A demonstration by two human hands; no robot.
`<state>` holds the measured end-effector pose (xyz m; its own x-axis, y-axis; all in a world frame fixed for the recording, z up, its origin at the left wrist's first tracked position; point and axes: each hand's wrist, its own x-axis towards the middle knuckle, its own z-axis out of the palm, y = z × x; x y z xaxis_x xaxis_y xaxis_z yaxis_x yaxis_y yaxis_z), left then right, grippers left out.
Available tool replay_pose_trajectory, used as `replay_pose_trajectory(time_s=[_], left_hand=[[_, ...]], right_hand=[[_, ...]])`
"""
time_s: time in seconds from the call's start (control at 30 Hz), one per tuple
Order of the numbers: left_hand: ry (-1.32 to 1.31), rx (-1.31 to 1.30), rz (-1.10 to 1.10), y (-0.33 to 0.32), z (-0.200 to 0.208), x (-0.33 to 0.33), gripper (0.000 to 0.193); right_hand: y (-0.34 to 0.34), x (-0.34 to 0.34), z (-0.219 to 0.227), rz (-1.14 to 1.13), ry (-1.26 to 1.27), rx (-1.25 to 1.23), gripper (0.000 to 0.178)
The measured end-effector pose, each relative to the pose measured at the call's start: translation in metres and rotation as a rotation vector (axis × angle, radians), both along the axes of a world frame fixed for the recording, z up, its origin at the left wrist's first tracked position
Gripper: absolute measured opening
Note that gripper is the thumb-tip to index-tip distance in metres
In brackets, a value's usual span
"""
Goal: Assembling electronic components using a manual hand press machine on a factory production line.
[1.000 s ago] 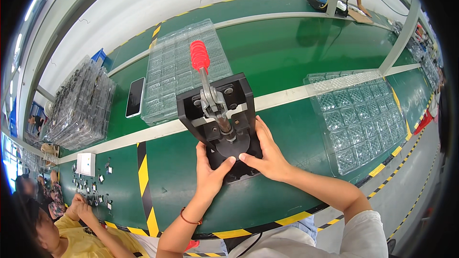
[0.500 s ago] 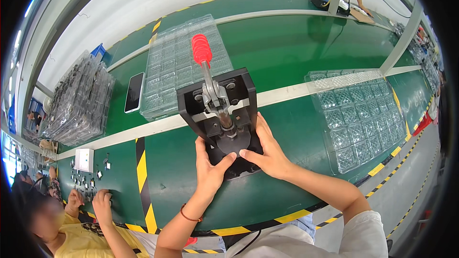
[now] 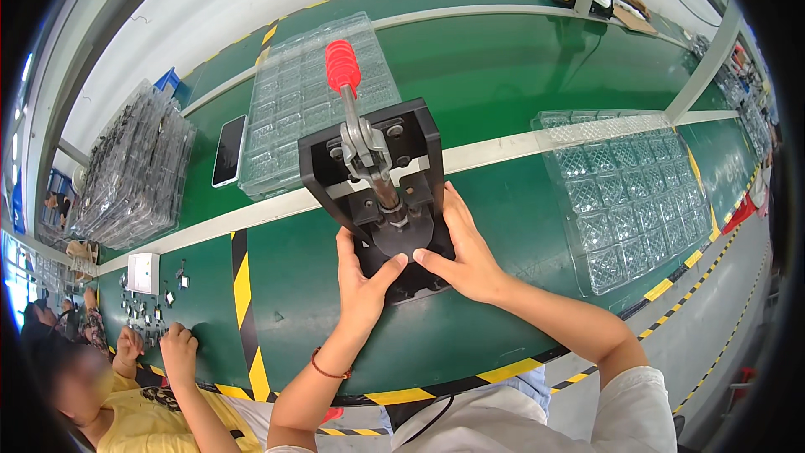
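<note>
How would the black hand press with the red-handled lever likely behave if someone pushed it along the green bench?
The black hand press looks like solid metal, so probably heavy and stiff. Its tall frame and raised red handle suggest it might tip if pushed high up. Both hands, left hand and right hand, rest at its base.

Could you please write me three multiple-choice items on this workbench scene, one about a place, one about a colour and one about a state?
1. Where is the phone?
A. left of the press
B. on the right tray
C. in the right hand

2. What colour is the press handle?
A. blue
B. red
C. yellow

3. How do the hands stand?
A. both raised off the table
B. both at the press base
C. one on the handle

Answers: 1 A, the phone lies on the green table left of the press. 2 B, the ribbed grip is red. 3 B, left hand and right hand rest at the base, handle untouched.
</note>
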<state>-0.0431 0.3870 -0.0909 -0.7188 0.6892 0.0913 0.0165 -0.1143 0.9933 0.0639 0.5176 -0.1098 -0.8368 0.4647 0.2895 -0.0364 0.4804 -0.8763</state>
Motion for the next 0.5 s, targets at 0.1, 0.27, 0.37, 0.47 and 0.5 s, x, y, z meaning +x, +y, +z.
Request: replay_pose_trajectory(time_s=[0.1,0.27,0.37,0.47,0.5], left_hand=[[-0.04,0.014,-0.012,-0.0021,0.0009,-0.0001,0.064],[-0.027,0.023,-0.019,-0.0023,-0.0003,0.0002,0.064],[-0.031,0.023,-0.016,-0.003,-0.0021,-0.0002,0.065],[-0.037,0.027,-0.019,-0.003,-0.0009,0.0003,0.065],[-0.037,0.027,-0.019,-0.0031,-0.0012,0.0001,0.065]], right_hand=[[-0.0011,-0.0001,-0.0006,0.005,0.004,-0.008,0.081],[-0.0022,0.0008,0.0023,-0.019,-0.021,-0.007,0.084],[-0.0024,0.0011,0.0024,-0.027,-0.027,-0.011,0.085],[-0.0019,0.0013,0.0021,-0.026,-0.017,-0.001,0.085],[-0.0019,0.0012,0.0015,-0.026,-0.015,0.0,0.086]])
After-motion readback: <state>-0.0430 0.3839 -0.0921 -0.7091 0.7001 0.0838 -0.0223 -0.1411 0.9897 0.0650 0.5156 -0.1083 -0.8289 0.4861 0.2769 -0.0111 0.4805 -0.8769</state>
